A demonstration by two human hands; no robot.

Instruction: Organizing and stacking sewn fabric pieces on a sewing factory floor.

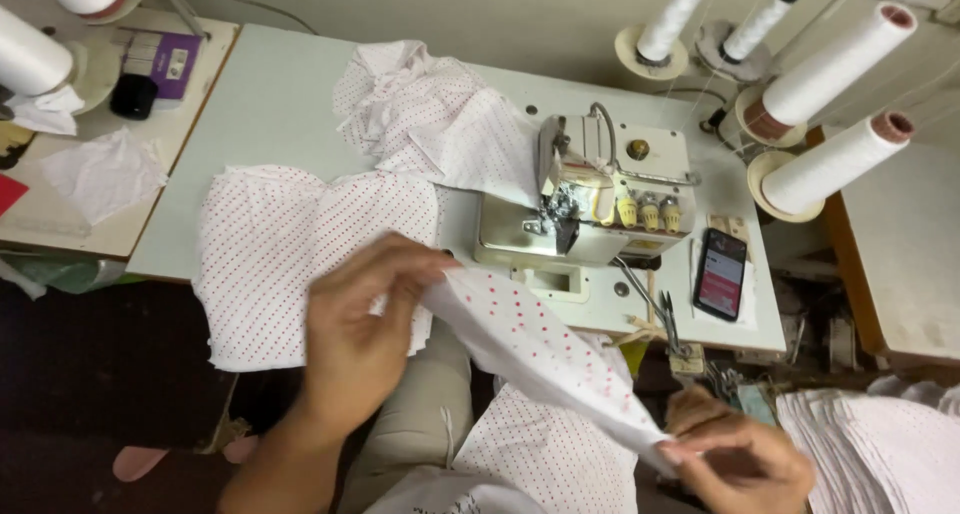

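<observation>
**Ana:** While the head camera looks straight down, which hand has the dotted fabric strip (545, 349)?

**Ben:** Both. The left hand (360, 324) pinches its upper end between thumb and fingers, just near of the table's front edge. The right hand (740, 454) pinches the lower end at the near right, fingers pressed together on the cloth. Between them the strip runs taut, slanting from upper left down to lower right, over the person's lap.

**Ana:** What lies under it?

**Ben:** More of the same white, red-dotted cloth (550, 454) on the lap, beside a knee in beige trousers (420, 414).

**Ana:** And on the sewing table (270, 104)?

**Ben:** A flat stack of cut dotted pieces (270, 254) lies at the near left, partly hanging over the edge and just beside the left hand. A crumpled heap of sewn pieces (420, 114) sits farther back, touching the overlock machine (590, 199), which stands right of centre. A smartphone (720, 272) with a lit screen lies to the machine's right, and thread snips (665, 319) rest at the near edge between them.

**Ana:** Anything behind?

**Ben:** Four white thread cones (835, 64) stand at the far right. At the near right corner is a pile of white fabric pieces (880, 444), just beside the right hand. On the far left, a second table (110, 224) carries a loose white scrap (100, 174).
</observation>
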